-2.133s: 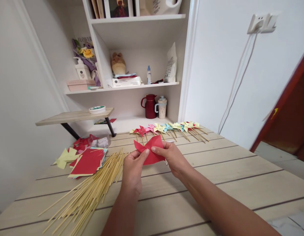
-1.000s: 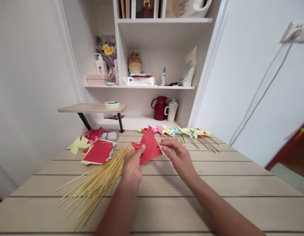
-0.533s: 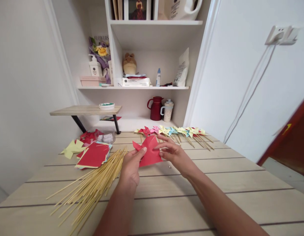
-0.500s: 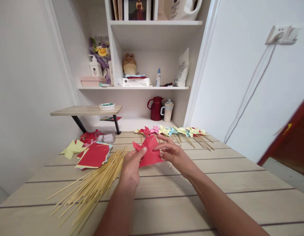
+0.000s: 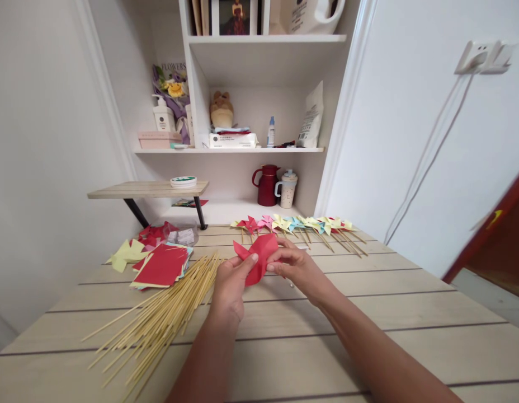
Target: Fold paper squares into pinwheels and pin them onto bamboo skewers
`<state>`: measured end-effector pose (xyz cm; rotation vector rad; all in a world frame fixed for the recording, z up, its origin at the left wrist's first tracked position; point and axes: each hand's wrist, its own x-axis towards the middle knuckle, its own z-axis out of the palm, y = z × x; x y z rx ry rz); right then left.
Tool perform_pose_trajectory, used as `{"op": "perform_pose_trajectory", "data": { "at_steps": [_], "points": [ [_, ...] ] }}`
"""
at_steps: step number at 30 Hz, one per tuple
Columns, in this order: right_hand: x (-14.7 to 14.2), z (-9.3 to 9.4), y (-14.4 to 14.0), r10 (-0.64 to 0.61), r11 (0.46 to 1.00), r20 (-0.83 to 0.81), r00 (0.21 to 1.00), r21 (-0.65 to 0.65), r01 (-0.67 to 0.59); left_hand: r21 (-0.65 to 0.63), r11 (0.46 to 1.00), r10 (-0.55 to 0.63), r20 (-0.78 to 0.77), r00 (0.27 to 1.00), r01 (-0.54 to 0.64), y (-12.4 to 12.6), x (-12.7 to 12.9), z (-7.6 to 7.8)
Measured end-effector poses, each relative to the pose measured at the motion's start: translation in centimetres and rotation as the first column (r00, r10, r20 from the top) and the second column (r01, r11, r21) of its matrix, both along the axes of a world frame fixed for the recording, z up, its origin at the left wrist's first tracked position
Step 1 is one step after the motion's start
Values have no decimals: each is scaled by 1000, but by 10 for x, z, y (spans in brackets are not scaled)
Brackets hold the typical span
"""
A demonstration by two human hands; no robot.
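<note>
One red paper (image 5: 259,258), two hands' grip pinched shut on it, left hand (image 5: 229,282), right hand (image 5: 299,267)

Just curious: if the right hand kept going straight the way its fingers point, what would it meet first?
Likely the red paper that the right hand already pinches, then the left hand; depth is unclear.

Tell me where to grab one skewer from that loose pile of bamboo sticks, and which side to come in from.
Judging by how the bamboo sticks lie, take one at its near end, where the tips fan apart at the pile's front-left edge on the table; further up they bunch tightly beside the red paper stack. Come from above and the left, pinching across the thin shaft, since both hands are busy with the red paper piece.
</note>
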<state>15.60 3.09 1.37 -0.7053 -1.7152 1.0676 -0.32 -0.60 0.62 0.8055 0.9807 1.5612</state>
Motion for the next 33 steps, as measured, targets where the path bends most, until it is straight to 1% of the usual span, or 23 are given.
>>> {"op": "perform_pose_trajectory", "data": {
  "at_steps": [3, 9, 14, 17, 20, 23, 27, 30, 33],
  "points": [
    [-1, 0, 0, -25, 999, -5, 1000, -24, 25, 23, 1000, 2, -34, 999, -2, -2, 3, 0],
    [-2, 2, -2, -54, 997, 2, 999, -49, 54, 13, 1000, 4, -45, 999, -3, -3, 5, 0],
    [-2, 2, -3, -64, 997, 9, 998, -39, 64, 9, 999, -36, 21, 999, 35, -4, 5, 1],
    [-3, 3, -4, -61, 996, -17, 998, -70, 59, 11, 999, -38, 51, 998, 38, -4, 4, 2],
    [1, 6, -4, -78, 991, -84, 993, -117, 68, -23, 999, -31, 88, 996, 33, -5, 4, 3],
    [8, 9, -2, -34, 991, -95, 995, -134, 21, -58, 998, -16, 80, 997, 21, -5, 2, 5],
    [16, 7, 2, 62, 995, -5, 998, -81, -62, -92, 996, -8, 79, 997, 15, -1, 0, 2],
    [18, 3, 6, 66, 998, 44, 997, -22, -66, -99, 995, 3, 88, 996, 6, 2, -1, -2],
    [18, 2, 7, 79, 997, 59, 995, -6, -79, -102, 995, 2, 85, 996, 7, 1, -1, -2]
  ]
}}
